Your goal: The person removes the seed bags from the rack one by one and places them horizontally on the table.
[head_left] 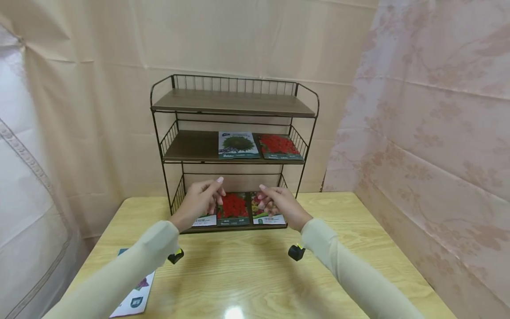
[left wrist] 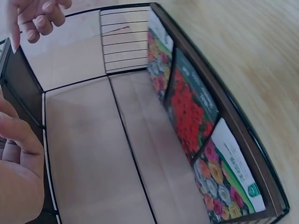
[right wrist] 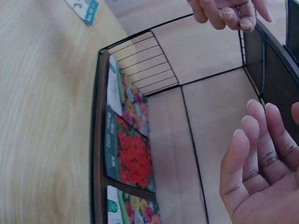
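My left hand (head_left: 201, 199) hovers before the lower tier of a wire shelf rack, its fingers loosely bent around nothing. Level with it on the right, my right hand (head_left: 284, 206) is likewise bare, fingers softly curved in the right wrist view. Behind them, three flower-picture packets lie side by side on the bottom shelf: a red-flower one (head_left: 233, 210) in the middle, mixed-colour ones at left (left wrist: 224, 182) and right (head_left: 268, 220). The hands partly cover the outer two in the head view.
The rack's middle shelf (head_left: 191, 146) bears a green-plant packet (head_left: 239, 145) and a red-flower packet (head_left: 280, 147). Above is the top shelf (head_left: 235, 102). A purple-flower packet (head_left: 135, 301) lies on the wooden table (head_left: 239, 274) at left, partly under my left forearm. Curtains hang behind and beside.
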{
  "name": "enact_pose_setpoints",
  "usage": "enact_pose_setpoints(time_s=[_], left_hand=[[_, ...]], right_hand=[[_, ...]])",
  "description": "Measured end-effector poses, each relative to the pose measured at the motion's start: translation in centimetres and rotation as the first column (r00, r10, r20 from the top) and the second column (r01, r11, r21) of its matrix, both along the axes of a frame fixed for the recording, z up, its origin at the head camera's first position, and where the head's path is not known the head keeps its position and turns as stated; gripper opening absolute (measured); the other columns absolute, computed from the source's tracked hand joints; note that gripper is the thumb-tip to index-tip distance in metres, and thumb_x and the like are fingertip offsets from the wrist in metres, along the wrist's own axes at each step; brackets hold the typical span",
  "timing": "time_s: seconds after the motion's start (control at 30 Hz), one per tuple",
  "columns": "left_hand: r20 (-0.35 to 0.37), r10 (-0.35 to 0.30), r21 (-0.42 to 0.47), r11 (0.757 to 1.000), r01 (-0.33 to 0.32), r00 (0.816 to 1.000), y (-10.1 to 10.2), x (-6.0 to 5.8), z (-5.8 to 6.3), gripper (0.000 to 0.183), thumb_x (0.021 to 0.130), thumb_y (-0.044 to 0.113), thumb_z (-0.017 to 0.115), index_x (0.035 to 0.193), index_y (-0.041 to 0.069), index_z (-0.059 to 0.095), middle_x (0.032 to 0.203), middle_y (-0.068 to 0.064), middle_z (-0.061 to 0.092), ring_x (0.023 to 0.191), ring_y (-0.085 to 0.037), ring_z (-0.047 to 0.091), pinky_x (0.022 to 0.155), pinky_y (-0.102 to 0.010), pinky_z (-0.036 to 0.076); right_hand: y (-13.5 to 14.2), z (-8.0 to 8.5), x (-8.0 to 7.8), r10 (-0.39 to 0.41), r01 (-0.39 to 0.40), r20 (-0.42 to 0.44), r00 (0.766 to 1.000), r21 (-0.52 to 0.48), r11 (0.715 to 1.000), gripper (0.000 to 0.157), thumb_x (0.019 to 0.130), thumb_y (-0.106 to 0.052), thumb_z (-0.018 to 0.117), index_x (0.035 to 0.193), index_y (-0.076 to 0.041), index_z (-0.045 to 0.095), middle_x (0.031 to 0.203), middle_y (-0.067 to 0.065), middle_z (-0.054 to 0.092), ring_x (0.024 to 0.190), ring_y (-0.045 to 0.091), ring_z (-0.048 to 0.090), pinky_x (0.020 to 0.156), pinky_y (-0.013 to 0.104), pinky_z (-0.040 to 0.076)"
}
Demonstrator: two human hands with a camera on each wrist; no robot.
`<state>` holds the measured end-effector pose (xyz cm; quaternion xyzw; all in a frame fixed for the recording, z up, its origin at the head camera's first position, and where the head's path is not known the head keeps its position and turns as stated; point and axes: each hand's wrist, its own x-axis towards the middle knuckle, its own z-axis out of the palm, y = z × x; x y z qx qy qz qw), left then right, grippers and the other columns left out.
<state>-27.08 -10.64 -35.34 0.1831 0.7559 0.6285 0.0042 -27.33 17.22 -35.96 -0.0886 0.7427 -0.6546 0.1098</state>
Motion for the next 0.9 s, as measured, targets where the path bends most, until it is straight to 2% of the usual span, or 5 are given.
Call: enact_pose_setpoints(time_s=[0.2, 0.3, 0.47, 0.63, 0.9], left_hand=[[0.012, -0.021, 0.137, 0.990, 0.019, 1.000, 0.8, -1.2, 1.2, 0.072, 0.103, 0.065, 0.045, 0.099, -0.004, 0.066, 0.080, -0.014, 0.065, 0.047, -0.018, 0.048, 0.042, -0.029, 0.037], [0.019, -0.022, 0.165, 0.986, 0.018, 1.000, 1.1, -1.6, 1.6, 0.074, 0.102, 0.066, 0.044, 0.100, -0.005, 0.066, 0.076, -0.011, 0.066, 0.046, -0.014, 0.048, 0.041, -0.028, 0.036], [0.023, -0.004, 0.161, 0.987, 0.000, 1.000, 1.3, -2.1, 2.2, 0.078, 0.102, 0.066, 0.045, 0.099, -0.009, 0.066, 0.072, -0.009, 0.066, 0.044, -0.015, 0.048, 0.040, -0.028, 0.037], [0.035, 0.010, 0.175, 0.984, -0.016, 0.999, 1.8, -2.6, 2.7, 0.080, 0.103, 0.065, 0.044, 0.100, -0.012, 0.066, 0.070, -0.009, 0.066, 0.043, -0.013, 0.050, 0.043, -0.026, 0.038], [0.102, 0.060, 0.205, 0.975, -0.081, 0.993, 2.5, -3.0, 3.5, 0.062, 0.106, 0.052, 0.052, 0.103, -0.008, 0.068, 0.068, -0.003, 0.067, 0.044, -0.012, 0.050, 0.045, -0.025, 0.035]], right_hand=[[-0.1, 1.2, -0.6, 0.039, -0.041, -0.045, 0.998, -0.053, 0.998, 0.033, 0.107, -0.034, 0.058, 0.109, -0.002, 0.066, 0.092, 0.008, 0.066, 0.069, 0.016, 0.057, 0.059, 0.026, 0.048], [-0.6, 1.9, -0.9, 0.056, -0.061, -0.059, 0.997, -0.076, 0.995, 0.029, 0.107, -0.030, 0.058, 0.109, -0.002, 0.066, 0.090, 0.008, 0.066, 0.068, 0.017, 0.057, 0.057, 0.026, 0.047], [-1.3, 2.9, -1.3, 0.067, -0.071, -0.060, 0.996, -0.067, 0.995, 0.030, 0.107, -0.032, 0.058, 0.111, -0.004, 0.066, 0.091, 0.007, 0.068, 0.072, 0.019, 0.058, 0.062, 0.029, 0.050], [-1.8, 3.6, -1.5, 0.058, -0.064, -0.060, 0.996, -0.099, 0.993, 0.033, 0.105, -0.035, 0.060, 0.112, -0.003, 0.066, 0.095, 0.011, 0.066, 0.070, 0.017, 0.056, 0.062, 0.029, 0.047], [-2.2, 4.1, -1.8, 0.065, -0.068, -0.032, 0.997, -0.106, 0.992, 0.049, 0.101, -0.050, 0.063, 0.115, -0.003, 0.064, 0.095, 0.007, 0.066, 0.073, 0.019, 0.057, 0.065, 0.030, 0.050]])
